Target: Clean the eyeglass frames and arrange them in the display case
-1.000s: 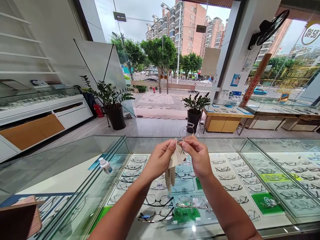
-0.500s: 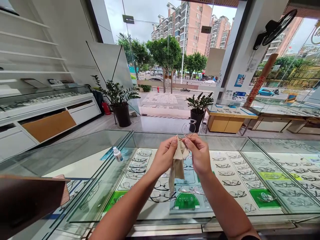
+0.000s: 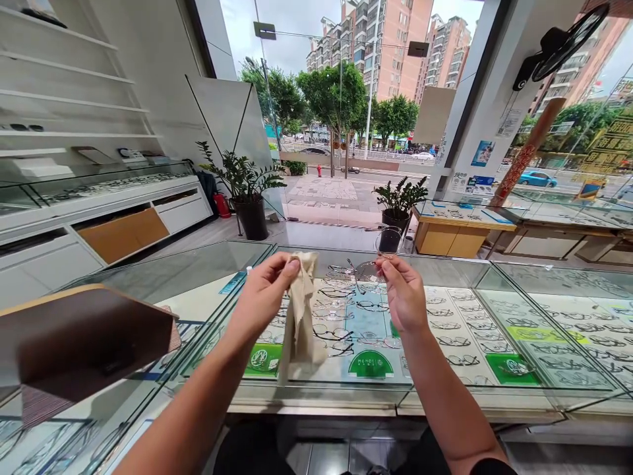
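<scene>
Pinched between the thumb and fingers of my left hand (image 3: 264, 287) is a beige cloth (image 3: 301, 310), which hangs down over the glass counter. My right hand (image 3: 404, 290) grips a pair of thin-framed eyeglasses (image 3: 388, 241) near the middle of the frame. One round lens stands up above my fingers, and the rest of the glasses reaches to the left. Cloth and glasses are apart. Below both hands, rows of eyeglasses (image 3: 373, 306) lie inside the display case.
The glass display case (image 3: 346, 384) spans the front. A dark brown panel (image 3: 84, 343) juts in at the left. Beyond the case stand two potted plants (image 3: 251, 221) (image 3: 395, 214), a low wooden cabinet (image 3: 448, 236) and a wall fan (image 3: 568, 43).
My hands have moved apart. The cloth has come off the glasses and moved left with my left hand, while the glasses stay in my right hand. The view has shifted slightly.
</scene>
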`<state>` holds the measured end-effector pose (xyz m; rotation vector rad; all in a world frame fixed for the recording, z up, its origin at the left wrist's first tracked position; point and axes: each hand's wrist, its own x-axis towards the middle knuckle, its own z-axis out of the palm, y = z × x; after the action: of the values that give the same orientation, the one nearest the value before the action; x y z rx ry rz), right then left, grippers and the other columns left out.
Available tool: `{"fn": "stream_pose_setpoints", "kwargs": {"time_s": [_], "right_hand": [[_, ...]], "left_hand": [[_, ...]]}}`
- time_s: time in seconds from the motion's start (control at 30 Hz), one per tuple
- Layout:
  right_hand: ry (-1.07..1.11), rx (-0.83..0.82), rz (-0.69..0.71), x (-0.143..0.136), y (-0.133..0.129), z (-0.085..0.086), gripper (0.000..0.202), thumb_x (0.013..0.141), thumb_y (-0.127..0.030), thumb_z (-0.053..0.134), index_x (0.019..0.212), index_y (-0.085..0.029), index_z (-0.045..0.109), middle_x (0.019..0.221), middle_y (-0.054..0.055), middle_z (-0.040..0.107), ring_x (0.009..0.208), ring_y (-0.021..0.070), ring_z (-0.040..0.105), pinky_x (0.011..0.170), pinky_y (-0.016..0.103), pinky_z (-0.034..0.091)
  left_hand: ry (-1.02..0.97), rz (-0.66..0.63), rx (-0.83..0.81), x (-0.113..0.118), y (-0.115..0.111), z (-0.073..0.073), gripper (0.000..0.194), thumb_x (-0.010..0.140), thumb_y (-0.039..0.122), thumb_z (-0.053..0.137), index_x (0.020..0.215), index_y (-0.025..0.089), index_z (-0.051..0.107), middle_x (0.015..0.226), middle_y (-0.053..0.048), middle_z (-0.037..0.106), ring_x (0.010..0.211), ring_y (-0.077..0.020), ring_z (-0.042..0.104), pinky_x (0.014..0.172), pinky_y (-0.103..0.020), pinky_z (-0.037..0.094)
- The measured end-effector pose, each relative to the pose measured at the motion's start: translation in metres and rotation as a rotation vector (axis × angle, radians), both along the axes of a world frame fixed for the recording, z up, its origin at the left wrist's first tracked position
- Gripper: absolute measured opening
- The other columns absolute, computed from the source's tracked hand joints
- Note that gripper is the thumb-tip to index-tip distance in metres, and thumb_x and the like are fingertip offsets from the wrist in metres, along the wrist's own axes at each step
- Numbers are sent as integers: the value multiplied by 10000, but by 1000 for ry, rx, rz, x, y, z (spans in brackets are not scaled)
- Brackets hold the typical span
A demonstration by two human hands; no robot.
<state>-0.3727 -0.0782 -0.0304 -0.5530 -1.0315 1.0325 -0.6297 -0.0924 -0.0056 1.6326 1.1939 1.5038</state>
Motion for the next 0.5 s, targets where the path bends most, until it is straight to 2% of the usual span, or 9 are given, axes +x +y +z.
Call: {"fn": "stream_pose_setpoints", "kwargs": {"time_s": [0.1,0.2,0.37,0.5], "right_hand": [[-5,-12,12,6,-5,-1,180,868,-416,867,946,-256,841,1007,44,795,1021,217,690,1003,397,530],[-12,-22,-1,10,-8,-1,188,867,-421,861,940,-249,836,1006,48,798,1009,218,689,995,399,529],[-45,-33,-26,11,-9,-2,219,860,-448,843,919,-239,816,1009,65,800,994,232,685,985,418,540],[-46,-40,-6,13,-8,-3,208,857,-441,842,915,-242,817,986,54,794,974,222,679,970,403,537]], "left_hand": [[49,82,-19,-26,-1,3,453,885,637,737,964,195,680,851,-8,623,748,-153,524,685,-253,434],[79,165,-56,-50,2,-5,470,846,631,764,1022,206,668,883,-8,644,731,-156,544,656,-257,454],[177,290,-111,-79,18,-37,441,861,615,720,1042,225,622,941,-11,689,763,-182,622,693,-285,496],[415,385,-146,-83,31,-66,371,911,578,615,1045,232,619,1000,-29,728,791,-203,655,733,-313,478]]}}
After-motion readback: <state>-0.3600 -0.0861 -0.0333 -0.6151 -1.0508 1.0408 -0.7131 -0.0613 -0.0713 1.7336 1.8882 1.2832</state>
